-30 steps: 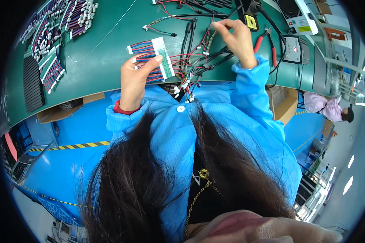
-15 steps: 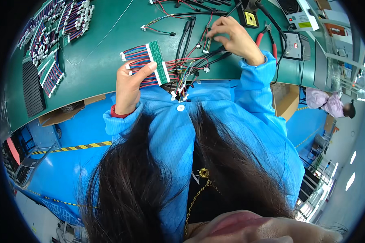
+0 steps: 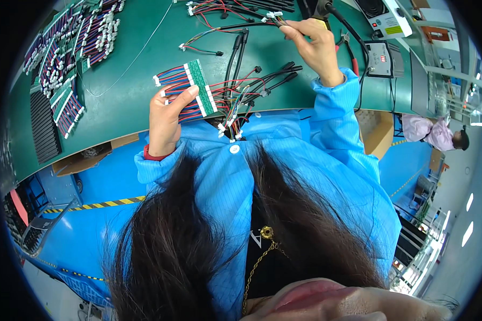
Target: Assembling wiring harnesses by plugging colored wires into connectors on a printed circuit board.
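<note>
My left hand is closed on a green circuit board panel, thumb on top, above the near part of the bench. Short red, blue and black wires with white plugs stick out from the panel's left side. From its right side run thin red and black leads to a loose bundle of cables with white and black connectors, which hangs over the bench edge. Farther right, my right hand pinches a wire harness with white connectors, raised at the far side. Part of that harness is hidden by the fingers.
Many wired boards lie heaped at the far left, beside a stack of black strips. More black cables lie mid-bench. Right of my right hand are red-handled cutters, a grey box with a display and a white machine.
My right hand has moved up and away from the near cables, lifting a wire harness with white connectors. My left hand has shifted slightly left with the panel.
</note>
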`<state>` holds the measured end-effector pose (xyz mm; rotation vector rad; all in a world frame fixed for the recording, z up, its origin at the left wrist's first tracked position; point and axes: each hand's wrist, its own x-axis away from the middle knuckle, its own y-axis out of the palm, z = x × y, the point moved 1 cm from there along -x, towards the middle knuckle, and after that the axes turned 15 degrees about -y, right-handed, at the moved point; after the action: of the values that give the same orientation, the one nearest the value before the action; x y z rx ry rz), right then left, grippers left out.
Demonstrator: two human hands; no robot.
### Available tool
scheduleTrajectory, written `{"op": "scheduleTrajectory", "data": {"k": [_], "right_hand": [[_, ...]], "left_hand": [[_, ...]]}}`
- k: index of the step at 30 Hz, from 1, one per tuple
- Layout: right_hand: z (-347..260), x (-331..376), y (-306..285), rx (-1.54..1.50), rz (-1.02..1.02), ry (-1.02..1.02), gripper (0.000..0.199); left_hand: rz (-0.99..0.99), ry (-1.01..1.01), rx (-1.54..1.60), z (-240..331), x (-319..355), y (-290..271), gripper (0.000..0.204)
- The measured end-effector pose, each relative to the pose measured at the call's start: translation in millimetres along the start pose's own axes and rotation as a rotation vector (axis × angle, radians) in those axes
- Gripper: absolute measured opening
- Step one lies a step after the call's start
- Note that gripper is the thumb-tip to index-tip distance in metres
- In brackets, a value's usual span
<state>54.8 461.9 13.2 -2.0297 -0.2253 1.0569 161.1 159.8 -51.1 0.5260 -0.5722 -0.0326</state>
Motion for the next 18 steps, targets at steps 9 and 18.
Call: {"op": "scheduleTrajectory", "data": {"k": [9, 18], "right_hand": [[-7.9, 16.5, 34.5, 0.075, 0.036, -0.140, 0.021], [-9.3, 37.7, 46.5, 0.027, -0.181, -0.172, 0.020]], "left_hand": [[0.012, -0.031, 0.020, 1.1, -2.4, 1.4, 0.025], [0.014, -0.027, 0.030, 3.6, -0.5, 3.7, 0.025]]}}
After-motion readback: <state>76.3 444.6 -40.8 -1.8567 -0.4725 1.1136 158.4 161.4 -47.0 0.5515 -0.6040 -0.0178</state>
